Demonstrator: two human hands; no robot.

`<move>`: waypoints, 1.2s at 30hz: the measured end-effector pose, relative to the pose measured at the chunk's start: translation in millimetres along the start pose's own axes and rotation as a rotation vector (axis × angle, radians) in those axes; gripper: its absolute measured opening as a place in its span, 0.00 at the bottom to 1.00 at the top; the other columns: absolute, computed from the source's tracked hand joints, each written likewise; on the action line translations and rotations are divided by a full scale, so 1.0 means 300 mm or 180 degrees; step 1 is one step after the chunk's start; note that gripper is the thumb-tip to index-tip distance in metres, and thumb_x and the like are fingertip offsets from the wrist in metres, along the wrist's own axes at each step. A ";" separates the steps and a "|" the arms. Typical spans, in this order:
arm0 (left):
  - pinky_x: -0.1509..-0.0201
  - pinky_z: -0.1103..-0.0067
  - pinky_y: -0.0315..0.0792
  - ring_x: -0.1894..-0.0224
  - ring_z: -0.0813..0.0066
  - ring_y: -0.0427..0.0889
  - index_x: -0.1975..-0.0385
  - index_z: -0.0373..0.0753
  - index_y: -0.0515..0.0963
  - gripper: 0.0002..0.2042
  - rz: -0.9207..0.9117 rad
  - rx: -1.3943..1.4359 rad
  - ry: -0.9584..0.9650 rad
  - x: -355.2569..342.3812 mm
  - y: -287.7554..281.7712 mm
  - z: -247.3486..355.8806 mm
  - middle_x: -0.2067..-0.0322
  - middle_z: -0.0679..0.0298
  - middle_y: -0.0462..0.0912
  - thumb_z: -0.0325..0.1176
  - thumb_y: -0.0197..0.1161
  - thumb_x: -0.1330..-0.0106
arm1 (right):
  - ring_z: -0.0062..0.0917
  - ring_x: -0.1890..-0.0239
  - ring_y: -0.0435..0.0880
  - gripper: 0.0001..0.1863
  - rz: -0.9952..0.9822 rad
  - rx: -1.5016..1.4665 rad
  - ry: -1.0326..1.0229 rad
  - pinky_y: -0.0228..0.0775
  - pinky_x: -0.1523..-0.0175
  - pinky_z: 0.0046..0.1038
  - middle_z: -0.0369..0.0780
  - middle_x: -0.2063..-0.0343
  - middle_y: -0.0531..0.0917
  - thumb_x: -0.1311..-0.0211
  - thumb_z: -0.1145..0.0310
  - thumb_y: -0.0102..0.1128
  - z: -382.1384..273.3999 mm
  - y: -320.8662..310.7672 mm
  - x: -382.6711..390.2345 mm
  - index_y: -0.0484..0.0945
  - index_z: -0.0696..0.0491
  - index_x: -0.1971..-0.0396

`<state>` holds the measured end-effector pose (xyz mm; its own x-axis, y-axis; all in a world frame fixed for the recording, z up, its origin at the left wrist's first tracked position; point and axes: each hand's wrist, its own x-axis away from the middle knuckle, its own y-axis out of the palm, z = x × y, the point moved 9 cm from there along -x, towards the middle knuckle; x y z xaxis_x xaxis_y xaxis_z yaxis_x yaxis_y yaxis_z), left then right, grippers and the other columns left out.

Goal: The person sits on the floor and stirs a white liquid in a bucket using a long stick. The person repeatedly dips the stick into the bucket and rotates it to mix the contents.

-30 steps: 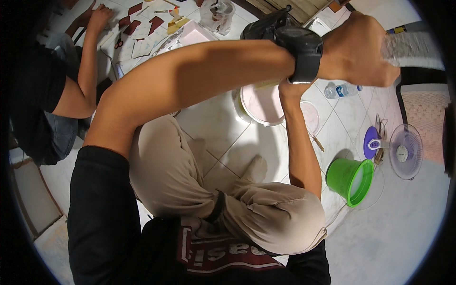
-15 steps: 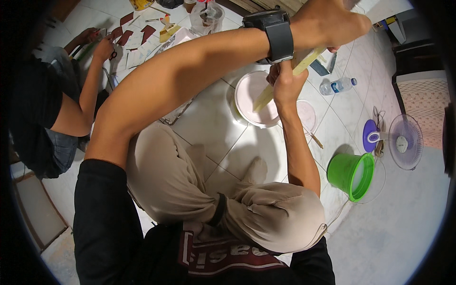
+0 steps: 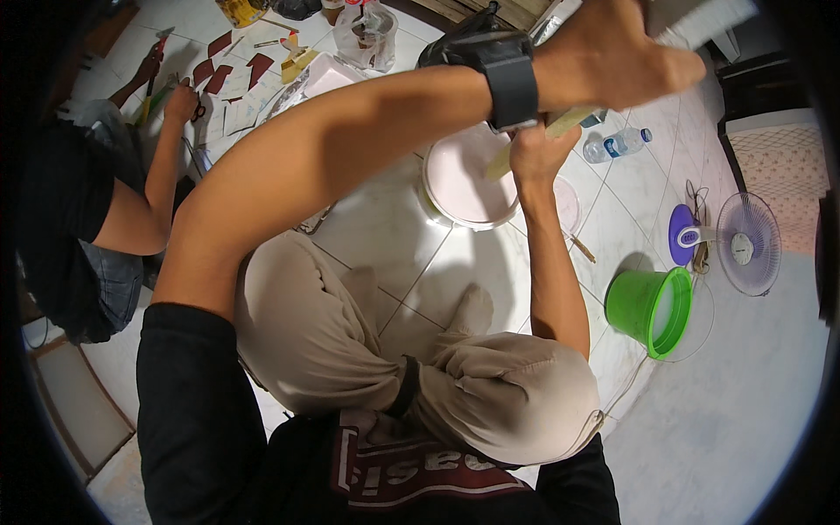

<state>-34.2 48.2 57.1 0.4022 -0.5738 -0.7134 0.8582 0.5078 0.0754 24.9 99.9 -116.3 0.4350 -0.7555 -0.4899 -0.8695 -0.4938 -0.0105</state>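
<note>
Bucket (image 3: 477, 225) of pinkish mixture (image 3: 462, 166) stands on tiled floor (image 3: 376, 219) in the head view, a pale-yellow strip (image 3: 499, 164) dipping in, held in the grip of the right hand (image 3: 541, 156). The left hand (image 3: 626, 52), watch (image 3: 511, 83) at its wrist, is curled round a grey-white bar (image 3: 700, 19) (same piece or not, I can't tell from here). A bottle (image 3: 617, 144) lies nearby.

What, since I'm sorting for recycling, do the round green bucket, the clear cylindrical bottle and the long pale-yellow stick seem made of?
Round green bucket: most likely plastic, semi-gloss, given its even colour and smooth rim.
Clear cylindrical bottle: probably thin plastic, shiny; see-through with highlights.
Long pale-yellow stick: possibly wood, matte; no clear sheen, but partly hidden, so unsure.
</note>
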 end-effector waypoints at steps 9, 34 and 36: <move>0.81 0.72 0.67 0.86 0.74 0.73 0.85 0.27 0.71 0.12 -0.0092 -0.0415 -0.1014 -0.023 0.000 0.019 0.90 0.57 0.71 0.30 0.56 0.45 | 0.22 0.73 0.77 0.11 -0.0383 -0.0832 0.0623 0.66 0.66 0.26 0.37 0.78 0.78 0.37 0.68 0.58 0.039 0.082 0.063 0.77 0.62 0.72; 0.78 0.71 0.70 0.84 0.73 0.75 0.84 0.27 0.73 0.11 0.0495 -0.0187 0.0730 -0.028 0.037 0.193 0.89 0.55 0.74 0.29 0.57 0.45 | 0.16 0.88 0.67 0.11 -0.0357 -0.1222 0.0564 0.56 0.81 0.23 0.33 0.88 0.72 0.38 0.69 0.57 -0.141 0.066 0.023 0.74 0.58 0.78; 0.79 0.72 0.70 0.84 0.73 0.75 0.84 0.27 0.73 0.11 0.0423 -0.0062 0.0800 -0.039 0.046 0.219 0.89 0.55 0.75 0.29 0.57 0.45 | 0.16 0.88 0.67 0.11 -0.0419 -0.1229 0.0411 0.56 0.81 0.23 0.34 0.89 0.71 0.39 0.70 0.56 -0.245 0.051 -0.023 0.74 0.58 0.79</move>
<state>-6.2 19.7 112.2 0.4171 -0.3253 -0.8487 0.7960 0.5814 0.1683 25.8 65.8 -49.0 0.5835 -0.7108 -0.3929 -0.6638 -0.6961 0.2735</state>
